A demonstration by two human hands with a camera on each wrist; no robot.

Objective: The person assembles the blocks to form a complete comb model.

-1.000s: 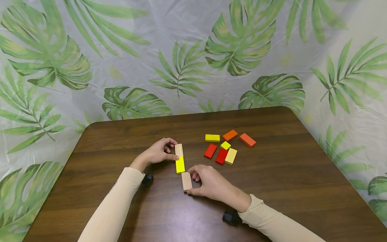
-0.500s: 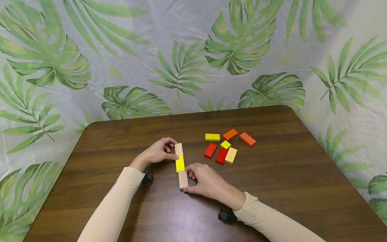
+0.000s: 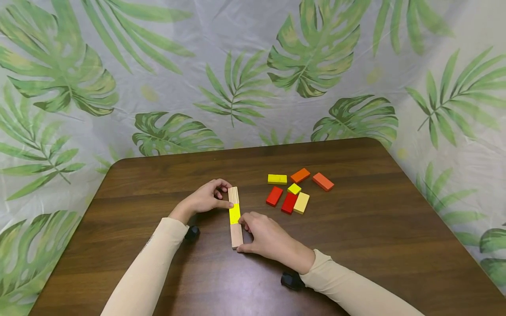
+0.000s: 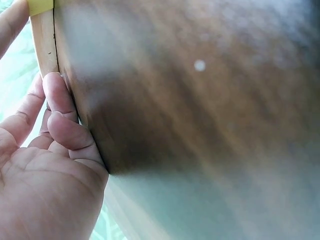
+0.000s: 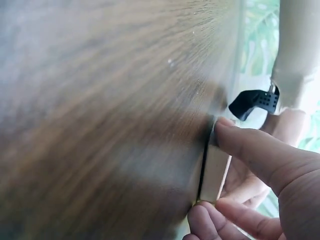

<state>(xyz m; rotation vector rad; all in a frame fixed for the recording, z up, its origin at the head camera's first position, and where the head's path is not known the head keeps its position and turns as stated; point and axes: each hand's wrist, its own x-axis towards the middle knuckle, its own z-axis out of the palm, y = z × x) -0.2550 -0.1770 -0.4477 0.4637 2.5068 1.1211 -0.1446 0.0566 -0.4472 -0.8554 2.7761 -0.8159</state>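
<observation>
Three blocks lie end to end in a line on the table: a striped natural-wood block [image 3: 233,194] farthest away, a yellow block [image 3: 234,213] in the middle, a plain wooden block [image 3: 236,237] nearest. My left hand [image 3: 204,198] holds the striped block from the left, fingers at its far end and thumb by its seam with the yellow one. With my right hand [image 3: 270,239] I pinch the plain block lengthwise, thumb on its near end and fingertips by the yellow block. The right wrist view shows the plain block [image 5: 216,172] between thumb and fingers, low against the tabletop.
Right of the line lie several loose blocks: a yellow block [image 3: 277,179], an orange block [image 3: 300,175], a coral block [image 3: 323,181], two red ones, a small yellow piece [image 3: 294,189] and a cream block [image 3: 301,203]. A leaf-patterned cloth [image 3: 237,79] hangs behind the table [image 3: 158,180].
My right hand has slid the plain wooden block left and slightly away, from an offset spot into line against the yellow block. My left hand has stayed put.
</observation>
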